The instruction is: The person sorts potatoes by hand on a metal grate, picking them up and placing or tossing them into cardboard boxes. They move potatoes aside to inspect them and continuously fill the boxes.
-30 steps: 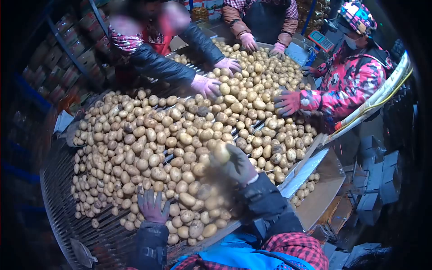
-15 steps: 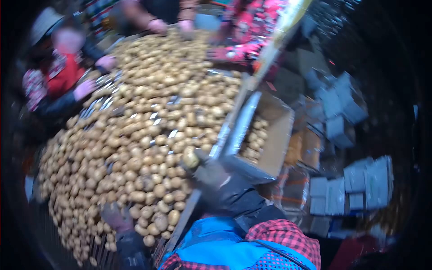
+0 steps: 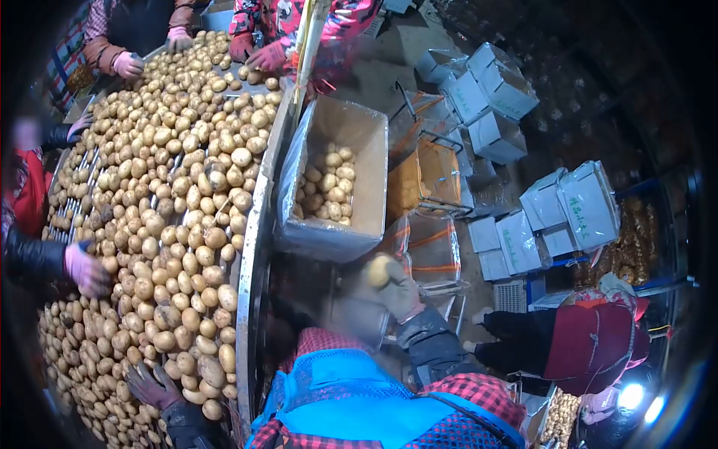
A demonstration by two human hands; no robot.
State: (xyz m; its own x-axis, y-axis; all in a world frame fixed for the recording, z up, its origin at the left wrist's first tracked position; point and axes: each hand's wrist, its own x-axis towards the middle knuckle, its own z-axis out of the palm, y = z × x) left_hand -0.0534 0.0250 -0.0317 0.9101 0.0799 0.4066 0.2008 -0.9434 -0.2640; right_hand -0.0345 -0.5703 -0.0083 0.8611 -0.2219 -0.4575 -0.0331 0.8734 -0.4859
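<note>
My right hand (image 3: 400, 293), in a dark glove, is closed around a potato (image 3: 380, 271). It is held out to the right of the table, just below a lined cardboard box (image 3: 375, 161) that is partly filled with potatoes (image 3: 327, 188). My left hand (image 3: 153, 386), gloved as well, rests with fingers apart on the heap of potatoes (image 3: 168, 224) near the front of the sorting table. Its fingertips touch the potatoes, and I see nothing gripped in it.
A metal rail (image 3: 250, 254) edges the table on my side. Co-workers' pink-gloved hands (image 3: 87, 269) lie along the far and left sides. Wire-framed bags (image 3: 430, 172) and stacked white boxes (image 3: 576, 209) stand on the right, where a person in dark red (image 3: 591, 348) bends over.
My view has swung to the right. My right hand, with a potato, has moved from over the table edge to outside it. My left hand stays on the potatoes.
</note>
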